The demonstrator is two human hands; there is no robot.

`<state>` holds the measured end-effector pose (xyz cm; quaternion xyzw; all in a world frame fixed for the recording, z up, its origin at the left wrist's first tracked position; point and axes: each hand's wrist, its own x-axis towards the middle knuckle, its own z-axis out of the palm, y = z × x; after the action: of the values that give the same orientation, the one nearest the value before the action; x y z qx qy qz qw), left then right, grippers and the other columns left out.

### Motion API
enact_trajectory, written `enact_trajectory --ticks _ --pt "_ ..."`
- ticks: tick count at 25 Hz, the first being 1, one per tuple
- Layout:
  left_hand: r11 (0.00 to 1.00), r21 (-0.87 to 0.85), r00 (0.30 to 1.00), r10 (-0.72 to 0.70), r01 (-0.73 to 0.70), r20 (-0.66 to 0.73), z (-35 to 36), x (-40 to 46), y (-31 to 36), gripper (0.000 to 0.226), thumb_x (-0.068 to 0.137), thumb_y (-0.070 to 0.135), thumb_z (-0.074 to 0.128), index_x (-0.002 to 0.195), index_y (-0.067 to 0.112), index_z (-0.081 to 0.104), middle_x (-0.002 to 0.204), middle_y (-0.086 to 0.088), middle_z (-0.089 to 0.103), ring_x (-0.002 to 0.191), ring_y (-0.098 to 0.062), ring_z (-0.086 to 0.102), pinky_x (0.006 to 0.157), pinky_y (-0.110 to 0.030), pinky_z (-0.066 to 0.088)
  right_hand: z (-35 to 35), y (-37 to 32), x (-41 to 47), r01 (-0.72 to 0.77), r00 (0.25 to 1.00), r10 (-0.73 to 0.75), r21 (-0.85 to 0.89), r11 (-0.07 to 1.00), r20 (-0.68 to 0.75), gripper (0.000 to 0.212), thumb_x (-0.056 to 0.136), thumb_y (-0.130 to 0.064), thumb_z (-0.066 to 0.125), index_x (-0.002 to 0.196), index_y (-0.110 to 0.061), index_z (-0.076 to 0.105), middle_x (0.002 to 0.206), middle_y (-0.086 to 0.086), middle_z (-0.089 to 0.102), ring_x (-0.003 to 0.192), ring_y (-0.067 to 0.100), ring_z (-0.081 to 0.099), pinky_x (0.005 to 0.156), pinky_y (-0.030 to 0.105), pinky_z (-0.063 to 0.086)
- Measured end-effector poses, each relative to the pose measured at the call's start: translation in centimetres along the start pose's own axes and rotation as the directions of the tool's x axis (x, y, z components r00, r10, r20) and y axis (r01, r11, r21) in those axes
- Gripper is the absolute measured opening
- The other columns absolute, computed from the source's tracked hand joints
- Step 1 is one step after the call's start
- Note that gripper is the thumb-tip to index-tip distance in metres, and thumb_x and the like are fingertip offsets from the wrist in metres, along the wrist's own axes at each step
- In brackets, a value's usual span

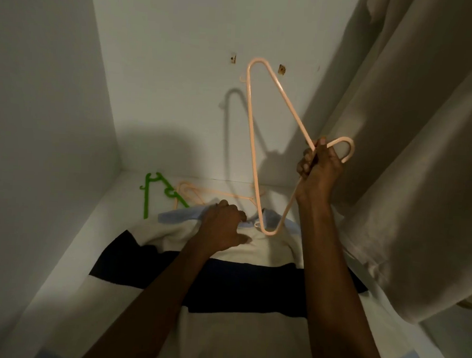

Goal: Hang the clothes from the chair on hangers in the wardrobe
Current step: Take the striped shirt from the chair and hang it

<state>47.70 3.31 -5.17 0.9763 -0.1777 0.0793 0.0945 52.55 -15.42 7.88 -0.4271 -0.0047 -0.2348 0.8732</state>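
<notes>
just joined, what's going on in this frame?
A person is putting a striped shirt on a hanger inside a white wardrobe. The right hand grips a peach hanger near its hook, one corner dipped at the shirt's neck opening. The left hand holds the collar area. The shirt lies flat on the wardrobe floor, not yet hung. A green hanger and another peach hanger lie behind it.

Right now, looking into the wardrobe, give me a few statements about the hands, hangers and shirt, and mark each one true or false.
1. The right hand grips the peach hanger near its hook. True.
2. The left hand holds the green hanger. False: it grips the striped shirt at the collar.
3. The green hanger lies on the wardrobe floor. True.
4. The peach hanger hangs from a rail. False: it is held up in the hand.
</notes>
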Motion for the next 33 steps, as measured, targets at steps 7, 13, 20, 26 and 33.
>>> enact_trajectory --ticks 7,13,20,26,33 --pt "0.984 -0.144 0.985 -0.122 0.104 -0.122 -0.1 -1.3 0.9 0.058 0.080 0.071 0.064 0.117 0.026 0.072 0.106 0.003 0.073 0.102 -0.018 0.066 0.081 -0.032 0.046 1.9 1.3 1.8 -0.060 0.998 0.057 0.121 0.991 0.028 0.019 0.103 -0.015 0.058 0.086 -0.011 0.065 0.061 0.005 0.050 0.041 0.011 0.034 0.038 0.022 0.027" --pt "0.985 -0.127 0.991 -0.124 0.117 -0.045 -0.6 -1.1 0.1 0.041 0.078 0.052 0.079 0.109 0.027 0.070 0.109 0.001 0.062 0.101 -0.020 0.063 0.075 -0.031 0.044 2.5 2.5 2.3 -0.093 0.996 0.092 0.125 0.988 0.018 0.022 0.104 -0.015 0.057 0.083 -0.011 0.063 0.056 0.003 0.048 0.038 0.011 0.032 0.037 0.020 0.025" --pt "0.937 -0.316 0.981 -0.180 0.150 -0.066 -1.4 -0.8 0.1 0.024 0.072 0.028 0.090 0.093 0.021 0.080 0.095 0.008 0.071 0.081 -0.002 0.055 0.060 -0.015 0.032 2.6 3.6 3.6 -0.143 0.990 0.140 0.135 0.980 0.033 0.023 0.105 -0.017 0.055 0.085 -0.009 0.062 0.057 0.004 0.046 0.037 0.010 0.031 0.036 0.020 0.024" --pt "0.825 -0.565 0.997 -0.013 -0.029 -0.070 -1.7 -1.7 -1.8 0.024 0.072 0.015 0.087 0.084 0.036 0.083 0.073 0.021 0.068 0.074 0.002 0.065 0.064 -0.018 0.045 2.4 3.9 4.3 -0.172 0.985 0.168 0.131 0.976 0.035 0.026 0.106 -0.017 0.054 0.082 -0.011 0.062 0.055 0.002 0.048 0.036 0.010 0.031 0.036 0.019 0.023" --pt "0.752 -0.657 0.994 -0.016 -0.058 -0.105 -3.2 -2.2 -1.8 0.016 0.080 0.016 0.084 0.085 0.032 0.084 0.080 0.018 0.076 0.063 -0.005 0.072 0.065 -0.020 0.054 2.0 5.5 3.1 -0.199 0.976 0.203 -0.052 0.979 0.085 0.025 0.104 -0.019 0.059 0.083 -0.006 0.063 0.055 0.003 0.047 0.038 0.010 0.033 0.037 0.021 0.023"
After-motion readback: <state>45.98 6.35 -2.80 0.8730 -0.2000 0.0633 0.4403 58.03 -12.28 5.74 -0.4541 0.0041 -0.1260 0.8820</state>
